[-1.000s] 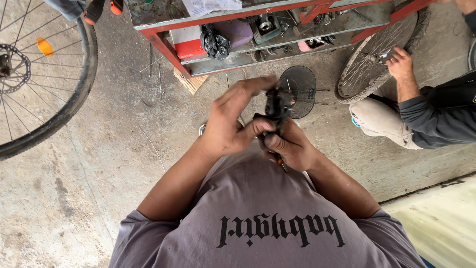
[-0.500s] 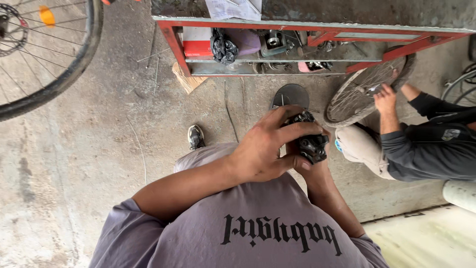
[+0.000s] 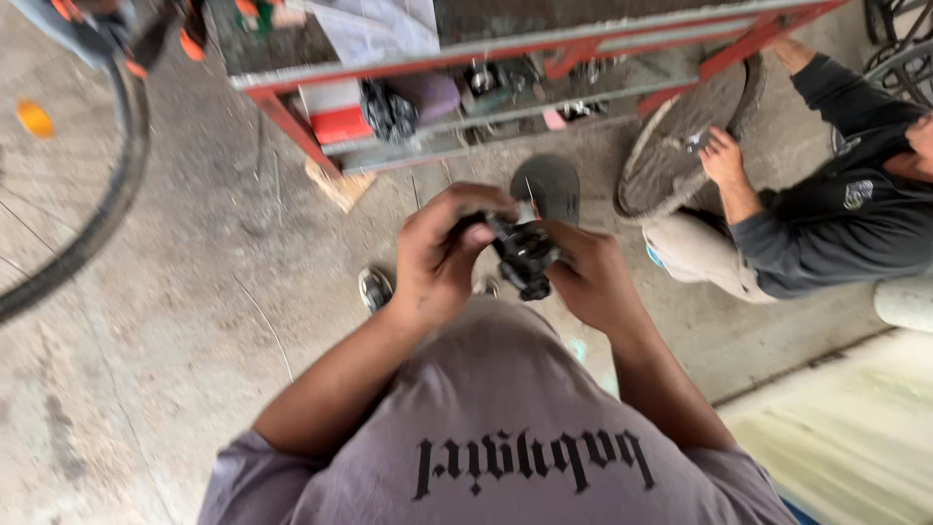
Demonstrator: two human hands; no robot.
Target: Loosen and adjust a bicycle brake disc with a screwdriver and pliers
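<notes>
Both hands are gripping 1 black metal part at chest height: left hand and right hand are clamping it from opposite sides. Stained concrete floor is lying below; a red shelf frame is standing beyond the hands.

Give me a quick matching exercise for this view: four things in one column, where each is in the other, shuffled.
Things:
1. black metal part
2. bicycle wheel
3. red-framed rack
4. co-worker's hand

Places:
A. along the top, shelves full of parts
B. on a tyre at right
C. between the left hand and right hand
D. at the left edge, over concrete

Pairs: 1-C, 2-D, 3-A, 4-B
</notes>
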